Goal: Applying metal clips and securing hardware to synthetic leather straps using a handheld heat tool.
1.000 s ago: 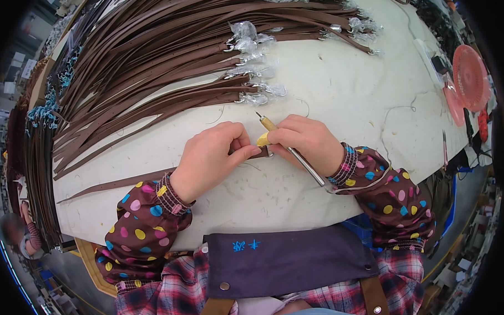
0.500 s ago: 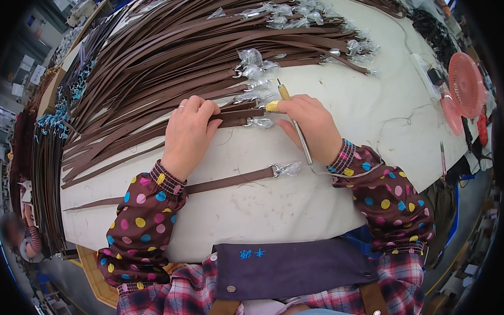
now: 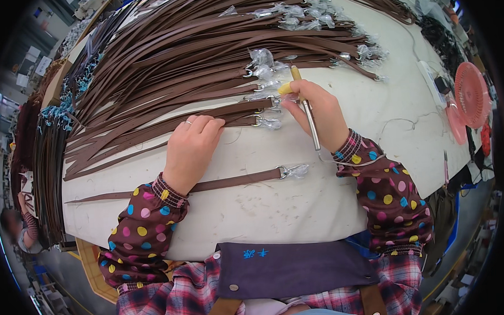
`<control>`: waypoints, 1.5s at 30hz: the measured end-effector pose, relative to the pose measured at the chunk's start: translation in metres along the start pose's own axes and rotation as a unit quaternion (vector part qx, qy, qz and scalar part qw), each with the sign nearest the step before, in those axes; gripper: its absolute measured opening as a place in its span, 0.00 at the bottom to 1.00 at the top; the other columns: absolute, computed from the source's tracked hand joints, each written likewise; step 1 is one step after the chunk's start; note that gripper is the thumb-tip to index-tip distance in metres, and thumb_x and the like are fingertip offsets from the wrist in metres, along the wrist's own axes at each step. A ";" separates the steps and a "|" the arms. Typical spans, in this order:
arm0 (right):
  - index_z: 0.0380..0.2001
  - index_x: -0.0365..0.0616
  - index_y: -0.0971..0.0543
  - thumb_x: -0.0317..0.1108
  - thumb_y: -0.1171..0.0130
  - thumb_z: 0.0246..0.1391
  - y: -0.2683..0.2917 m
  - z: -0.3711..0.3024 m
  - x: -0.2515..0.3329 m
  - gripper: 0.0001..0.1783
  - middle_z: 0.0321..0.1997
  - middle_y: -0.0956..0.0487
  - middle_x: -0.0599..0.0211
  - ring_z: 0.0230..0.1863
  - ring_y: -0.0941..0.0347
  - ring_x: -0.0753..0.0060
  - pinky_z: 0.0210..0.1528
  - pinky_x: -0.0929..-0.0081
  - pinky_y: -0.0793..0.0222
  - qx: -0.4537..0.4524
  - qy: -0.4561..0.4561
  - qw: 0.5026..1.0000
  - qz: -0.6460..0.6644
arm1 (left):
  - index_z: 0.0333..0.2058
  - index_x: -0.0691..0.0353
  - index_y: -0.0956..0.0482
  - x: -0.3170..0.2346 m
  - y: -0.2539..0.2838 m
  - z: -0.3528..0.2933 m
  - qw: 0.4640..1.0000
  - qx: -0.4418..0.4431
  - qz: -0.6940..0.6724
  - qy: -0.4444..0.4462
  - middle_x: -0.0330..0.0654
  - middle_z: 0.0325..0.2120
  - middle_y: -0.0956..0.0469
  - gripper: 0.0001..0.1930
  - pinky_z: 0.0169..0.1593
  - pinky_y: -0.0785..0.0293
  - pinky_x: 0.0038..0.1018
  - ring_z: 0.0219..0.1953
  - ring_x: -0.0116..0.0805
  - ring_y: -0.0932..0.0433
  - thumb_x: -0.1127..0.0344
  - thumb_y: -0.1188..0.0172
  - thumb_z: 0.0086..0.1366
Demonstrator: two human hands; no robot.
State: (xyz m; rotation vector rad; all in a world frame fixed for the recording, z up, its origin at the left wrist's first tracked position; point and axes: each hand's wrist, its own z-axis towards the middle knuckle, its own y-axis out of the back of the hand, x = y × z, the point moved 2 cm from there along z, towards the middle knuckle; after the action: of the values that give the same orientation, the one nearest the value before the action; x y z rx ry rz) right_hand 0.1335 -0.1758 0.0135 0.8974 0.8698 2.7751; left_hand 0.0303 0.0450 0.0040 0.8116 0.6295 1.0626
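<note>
Brown leather-look straps [image 3: 239,109] lie side by side, their metal end rings in clear plastic wrap [image 3: 270,123]. My left hand [image 3: 195,145] is closed over the nearest straps of the pile, fingers bent together at their edge; its thumb is hidden. My right hand [image 3: 322,113] grips a pen-shaped electric tool [image 3: 313,127] with a yellowish collar, tip pointing away from me and a thin cord at its lower end. A yellow cover [image 3: 284,89] sits on one finger. That hand's thumb is close to a wrapped strap end; contact is unclear. A single strap [image 3: 236,181] lies nearer me.
A large heap of brown straps [image 3: 165,60] spreads across the far side of the white table [image 3: 254,213]. Dark straps with blue-tied ends [image 3: 56,120] hang at the left. At the right are a pink fan-like round object [image 3: 472,94], a power strip [image 3: 430,82] and cords.
My right hand has shifted slightly right with the tool. My left hand's fingers have drawn closer together, a little lower on the straps. The whole view has shifted slightly.
</note>
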 end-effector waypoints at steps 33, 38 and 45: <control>0.39 0.44 0.26 0.24 0.35 0.43 0.010 -0.060 0.040 0.17 0.30 0.25 0.63 0.31 0.26 0.62 0.34 0.71 0.29 0.204 -0.064 0.976 0.047 | 0.37 0.61 0.27 -0.041 0.005 -0.010 0.941 0.190 -0.248 0.128 0.42 0.31 0.28 0.13 0.35 0.28 0.33 0.34 0.41 0.24 0.66 0.36 0.54; 0.40 0.42 0.26 0.21 0.38 0.46 0.013 -0.057 0.039 0.16 0.30 0.23 0.65 0.30 0.24 0.67 0.34 0.77 0.28 0.201 -0.075 0.975 0.065 | 0.35 0.60 0.29 -0.047 -0.003 0.005 0.908 0.242 -0.314 0.131 0.43 0.31 0.28 0.10 0.34 0.28 0.32 0.32 0.41 0.24 0.70 0.38 0.56; 0.41 0.39 0.26 0.29 0.44 0.57 0.004 -0.033 0.044 0.09 0.29 0.22 0.67 0.30 0.26 0.77 0.33 0.80 0.30 0.145 -0.202 0.935 0.253 | 0.30 0.63 0.28 -0.047 -0.002 0.004 0.898 0.235 -0.338 0.155 0.42 0.25 0.27 0.07 0.32 0.28 0.31 0.28 0.38 0.24 0.72 0.39 0.56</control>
State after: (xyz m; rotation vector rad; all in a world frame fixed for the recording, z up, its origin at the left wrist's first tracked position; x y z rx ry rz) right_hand 0.0790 -0.1839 0.0162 1.9020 1.1121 2.6962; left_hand 0.0170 -0.0003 0.0075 0.7453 1.3637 0.3890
